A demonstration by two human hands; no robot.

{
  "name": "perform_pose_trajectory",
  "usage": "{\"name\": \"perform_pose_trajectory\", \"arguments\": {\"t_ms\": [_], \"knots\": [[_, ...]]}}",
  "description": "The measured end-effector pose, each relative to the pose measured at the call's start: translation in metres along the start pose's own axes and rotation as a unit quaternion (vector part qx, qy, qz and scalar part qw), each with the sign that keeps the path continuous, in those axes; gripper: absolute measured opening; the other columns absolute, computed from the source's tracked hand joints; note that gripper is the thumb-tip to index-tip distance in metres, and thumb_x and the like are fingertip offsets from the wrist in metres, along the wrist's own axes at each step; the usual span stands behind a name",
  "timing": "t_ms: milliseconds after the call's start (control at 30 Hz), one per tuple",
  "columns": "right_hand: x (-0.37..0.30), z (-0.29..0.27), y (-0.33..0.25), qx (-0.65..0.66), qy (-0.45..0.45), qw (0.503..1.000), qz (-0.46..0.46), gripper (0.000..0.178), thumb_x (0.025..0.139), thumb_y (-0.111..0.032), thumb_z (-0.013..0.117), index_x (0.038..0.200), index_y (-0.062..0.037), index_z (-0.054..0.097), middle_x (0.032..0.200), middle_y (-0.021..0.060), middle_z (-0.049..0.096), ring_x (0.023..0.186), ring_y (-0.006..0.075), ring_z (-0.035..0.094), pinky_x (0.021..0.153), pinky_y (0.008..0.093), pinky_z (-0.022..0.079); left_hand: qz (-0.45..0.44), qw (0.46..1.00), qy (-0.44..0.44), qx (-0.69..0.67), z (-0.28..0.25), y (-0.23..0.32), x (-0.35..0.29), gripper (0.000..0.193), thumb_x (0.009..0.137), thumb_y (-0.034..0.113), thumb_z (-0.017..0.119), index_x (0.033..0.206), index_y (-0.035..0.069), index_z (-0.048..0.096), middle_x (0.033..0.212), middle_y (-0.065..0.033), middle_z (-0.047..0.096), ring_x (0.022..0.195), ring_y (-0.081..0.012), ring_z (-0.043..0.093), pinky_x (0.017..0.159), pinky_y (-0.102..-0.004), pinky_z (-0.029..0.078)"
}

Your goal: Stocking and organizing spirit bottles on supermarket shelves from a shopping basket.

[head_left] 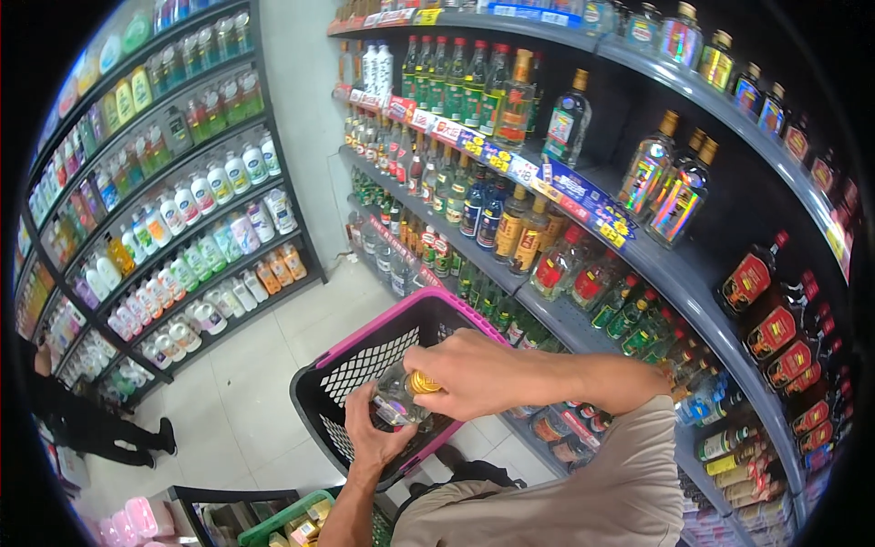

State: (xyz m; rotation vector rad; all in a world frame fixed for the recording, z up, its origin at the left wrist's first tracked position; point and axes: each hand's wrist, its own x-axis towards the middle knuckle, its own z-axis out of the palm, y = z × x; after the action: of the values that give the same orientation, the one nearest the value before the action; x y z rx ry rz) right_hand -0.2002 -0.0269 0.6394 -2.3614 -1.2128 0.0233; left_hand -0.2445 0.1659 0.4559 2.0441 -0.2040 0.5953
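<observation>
My left hand (372, 430) curls around the clear glass body of a bottle (394, 407) with a shiny label, over the black basket (314, 401) with a pink rim. My right hand (460, 366) reaches across from the right, its fingers closed at a round gold-yellow cap (423, 383). Cap and glass lie close together between my hands; whether they belong to one bottle or two I cannot tell. My hands and forearm hide part of the basket's inside, where the white mesh-like side openings show.
Curved shelves of liquor bottles (565, 118) rise along the right, close to my right arm. A rack of toiletry bottles (196, 201) stands at the left. Another person (100, 419) in dark clothes stands at the far left. A green crate (273, 520) holds small packages below.
</observation>
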Motion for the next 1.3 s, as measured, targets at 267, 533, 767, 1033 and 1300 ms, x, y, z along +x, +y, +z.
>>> {"name": "perform_pose_trajectory", "arguments": {"t_ms": [267,533,767,1033,1300], "knots": [[-0.046,-0.035,-0.026,-0.039,0.185,0.981,0.048,0.034,0.076,-0.018,0.079,0.099,-0.0034,0.058,0.071,0.0141,0.064,0.061,0.0296,0.066,0.052,0.0361,0.050,0.146,0.988,0.024,-0.040,0.027,0.039,0.047,0.070,0.054,0.015,0.081,0.117,-0.001,0.055,0.104,-0.0163,0.060,0.091,-0.0311,0.058,0.076,-0.0369,0.050],[-0.069,-0.117,-0.030,-0.183,0.325,0.927,0.035,0.041,0.072,-0.012,0.082,0.105,-0.0001,0.061,0.088,0.0127,0.066,0.073,0.0217,0.068,0.064,0.0298,0.053,0.282,0.951,0.113,-0.055,0.080,0.114,0.142,0.076,0.060,0.026,0.087,0.122,0.001,0.053,0.097,-0.0110,0.058,0.079,-0.0224,0.056,0.069,-0.0345,0.048],[-0.063,-0.205,-0.001,-0.238,0.413,0.879,-0.002,0.034,0.077,-0.006,0.076,0.108,0.0008,0.061,0.085,0.0071,0.068,0.073,0.0104,0.066,0.066,0.0249,0.053,0.245,0.954,0.104,-0.139,0.134,0.202,0.224,0.081,0.058,0.019,0.086,0.126,-0.003,0.047,0.109,-0.0193,0.057,0.099,-0.0348,0.058,0.087,-0.0422,0.048],[-0.056,-0.278,0.065,-0.319,0.437,0.840,-0.049,0.034,0.079,-0.016,0.072,0.108,-0.0016,0.062,0.085,0.0148,0.067,0.069,0.0245,0.066,0.065,0.0332,0.050,0.271,0.948,0.116,-0.122,0.201,0.253,0.313,0.088,0.057,0.020,0.088,0.128,-0.007,0.043,0.118,-0.0244,0.055,0.110,-0.0394,0.056,0.094,-0.0449,0.046],[-0.039,-0.314,0.150,-0.348,0.442,0.827,-0.023,0.027,0.078,-0.020,0.071,0.097,-0.0029,0.062,0.078,0.0185,0.065,0.071,0.0368,0.064,0.064,0.0420,0.048,0.168,0.981,0.051,-0.082,0.245,0.262,0.355,0.083,0.057,0.024,0.089,0.124,-0.004,0.048,0.110,-0.0207,0.062,0.102,-0.0360,0.062,0.088,-0.0421,0.050]]}}
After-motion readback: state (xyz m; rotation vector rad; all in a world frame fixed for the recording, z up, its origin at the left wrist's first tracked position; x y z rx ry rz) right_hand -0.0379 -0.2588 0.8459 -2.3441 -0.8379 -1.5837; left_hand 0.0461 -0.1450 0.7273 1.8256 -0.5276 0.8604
